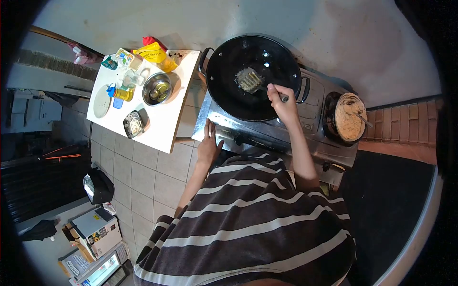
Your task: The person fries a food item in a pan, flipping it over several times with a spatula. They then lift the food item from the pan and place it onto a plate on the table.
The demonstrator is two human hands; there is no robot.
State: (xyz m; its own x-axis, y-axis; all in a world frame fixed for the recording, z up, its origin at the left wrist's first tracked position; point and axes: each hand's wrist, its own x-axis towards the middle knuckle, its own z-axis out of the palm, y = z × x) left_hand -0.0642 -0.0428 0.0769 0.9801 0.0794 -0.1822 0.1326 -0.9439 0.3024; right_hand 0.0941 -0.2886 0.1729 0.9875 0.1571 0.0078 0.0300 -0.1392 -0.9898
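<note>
My right hand [281,102] grips the handle of a spatula [251,80] whose slotted blade lies inside a black wok [224,90]. The wok sits on a steel stove [310,126]. A little pale food clings to the spatula blade. My left hand [208,143] rests flat on the stove's front left edge, holding nothing. To the right on the stove stands a pot [349,117] filled with a pale mixture, a spoon sticking out of it.
A white side table [167,124] to the left carries a steel bowl [158,88], a yellow bag [151,53], small bottles and jars, a plate [101,101] and a small dish [133,125]. Tiled floor lies below, with boxes [95,233] at lower left.
</note>
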